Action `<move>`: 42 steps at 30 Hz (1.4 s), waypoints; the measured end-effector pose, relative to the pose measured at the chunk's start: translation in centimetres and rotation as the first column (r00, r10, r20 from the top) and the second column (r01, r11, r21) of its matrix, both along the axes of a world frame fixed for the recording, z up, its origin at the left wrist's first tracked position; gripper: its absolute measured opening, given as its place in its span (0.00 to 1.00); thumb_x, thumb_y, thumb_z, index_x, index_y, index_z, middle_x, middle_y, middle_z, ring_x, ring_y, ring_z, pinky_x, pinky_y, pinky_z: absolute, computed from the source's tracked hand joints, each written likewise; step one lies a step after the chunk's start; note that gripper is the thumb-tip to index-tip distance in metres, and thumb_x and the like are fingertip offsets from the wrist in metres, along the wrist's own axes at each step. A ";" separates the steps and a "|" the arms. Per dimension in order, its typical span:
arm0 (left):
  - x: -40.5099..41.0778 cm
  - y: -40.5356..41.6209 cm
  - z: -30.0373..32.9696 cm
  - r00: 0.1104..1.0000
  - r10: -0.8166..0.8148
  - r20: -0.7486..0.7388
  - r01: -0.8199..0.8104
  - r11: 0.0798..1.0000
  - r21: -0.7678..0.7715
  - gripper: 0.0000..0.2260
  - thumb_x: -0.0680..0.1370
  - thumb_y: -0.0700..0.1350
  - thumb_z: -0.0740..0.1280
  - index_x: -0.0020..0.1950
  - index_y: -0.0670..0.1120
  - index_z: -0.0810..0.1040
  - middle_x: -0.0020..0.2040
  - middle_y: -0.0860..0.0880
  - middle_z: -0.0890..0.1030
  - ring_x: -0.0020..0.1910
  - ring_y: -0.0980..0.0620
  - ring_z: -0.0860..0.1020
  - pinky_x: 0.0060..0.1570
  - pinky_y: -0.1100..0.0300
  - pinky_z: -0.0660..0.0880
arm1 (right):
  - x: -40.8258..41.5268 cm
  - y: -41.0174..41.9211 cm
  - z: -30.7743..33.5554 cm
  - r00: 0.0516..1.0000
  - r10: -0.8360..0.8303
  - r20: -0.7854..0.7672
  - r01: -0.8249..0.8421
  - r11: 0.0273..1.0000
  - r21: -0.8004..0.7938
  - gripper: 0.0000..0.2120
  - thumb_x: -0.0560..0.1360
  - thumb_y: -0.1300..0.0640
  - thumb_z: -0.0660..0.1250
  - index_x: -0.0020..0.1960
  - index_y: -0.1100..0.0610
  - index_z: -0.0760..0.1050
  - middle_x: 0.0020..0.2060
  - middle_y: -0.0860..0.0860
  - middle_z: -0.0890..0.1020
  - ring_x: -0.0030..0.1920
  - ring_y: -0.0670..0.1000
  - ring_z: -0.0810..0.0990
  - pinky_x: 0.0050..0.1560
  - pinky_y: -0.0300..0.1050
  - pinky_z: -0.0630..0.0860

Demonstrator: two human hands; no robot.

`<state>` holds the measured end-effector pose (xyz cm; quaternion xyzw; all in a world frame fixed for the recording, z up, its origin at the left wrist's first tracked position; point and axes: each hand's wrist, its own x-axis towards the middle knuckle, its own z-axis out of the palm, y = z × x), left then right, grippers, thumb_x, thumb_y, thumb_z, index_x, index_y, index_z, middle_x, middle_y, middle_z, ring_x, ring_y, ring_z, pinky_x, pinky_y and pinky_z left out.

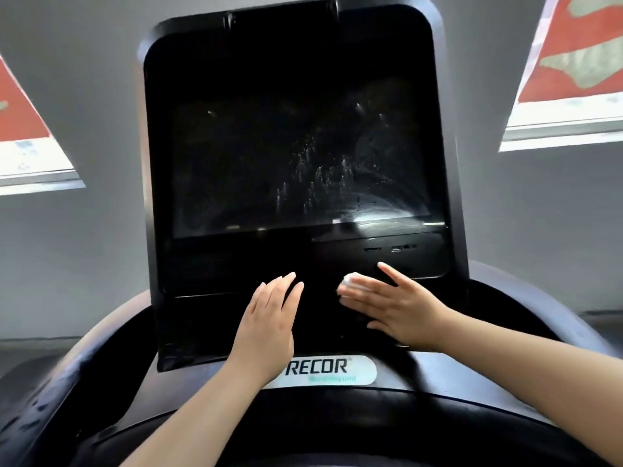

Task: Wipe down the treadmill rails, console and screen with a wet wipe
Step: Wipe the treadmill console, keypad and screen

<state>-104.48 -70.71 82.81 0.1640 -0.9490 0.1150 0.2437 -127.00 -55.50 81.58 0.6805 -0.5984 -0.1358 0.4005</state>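
Mostly hidden, wipe (349, 284) under right hand (397, 310) (console (236, 318) dark).

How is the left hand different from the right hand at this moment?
The right hand presses a white wet wipe flat on the console; the left hand has no wipe. The right hand's fingers point left, the left hand's point up. Both have straight fingers and lie below the screen.

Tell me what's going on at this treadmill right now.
A person is wiping the treadmill console. The right hand presses a white wet wipe flat against the dark panel below the screen; the left hand rests open beside it. The screen shows wet streaks and droplets, mostly on its right side.
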 end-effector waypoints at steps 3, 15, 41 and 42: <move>-1.4 0.9 -0.1 0.999 -0.035 -0.005 0.035 0.999 -0.011 0.32 0.62 0.34 0.66 0.67 0.41 0.66 0.65 0.42 0.73 0.64 0.45 0.67 0.64 0.43 0.66 | -3.8 4.8 -0.2 0.996 -0.089 0.007 0.089 0.995 -0.038 0.25 0.81 0.46 0.47 0.77 0.51 0.55 0.76 0.46 0.57 0.76 0.50 0.52 0.75 0.56 0.43; -5.9 1.9 0.4 0.994 -0.107 -0.022 0.106 0.994 -0.029 0.27 0.68 0.40 0.49 0.67 0.43 0.64 0.66 0.42 0.72 0.65 0.46 0.66 0.68 0.47 0.64 | -1.5 2.7 -1.8 0.997 -0.059 0.056 0.058 0.998 0.012 0.27 0.78 0.43 0.50 0.75 0.51 0.59 0.73 0.44 0.61 0.75 0.48 0.56 0.75 0.54 0.45; -16.7 3.8 2.0 0.929 -0.357 -0.094 0.321 0.907 -0.272 0.22 0.78 0.51 0.54 0.69 0.43 0.64 0.68 0.43 0.63 0.68 0.44 0.64 0.70 0.47 0.52 | -0.3 5.0 -1.1 0.250 -0.184 0.951 0.607 0.795 -0.006 0.40 0.70 0.27 0.27 0.71 0.51 0.25 0.70 0.49 0.26 0.72 0.47 0.25 0.69 0.42 0.26; -16.8 3.7 2.0 0.931 -0.353 -0.092 0.316 0.907 -0.277 0.22 0.78 0.51 0.54 0.69 0.43 0.64 0.69 0.43 0.64 0.68 0.44 0.63 0.71 0.47 0.52 | -1.5 4.6 0.0 0.257 -0.154 0.954 0.614 0.789 -0.038 0.38 0.72 0.28 0.32 0.72 0.51 0.27 0.71 0.48 0.28 0.72 0.47 0.27 0.70 0.42 0.28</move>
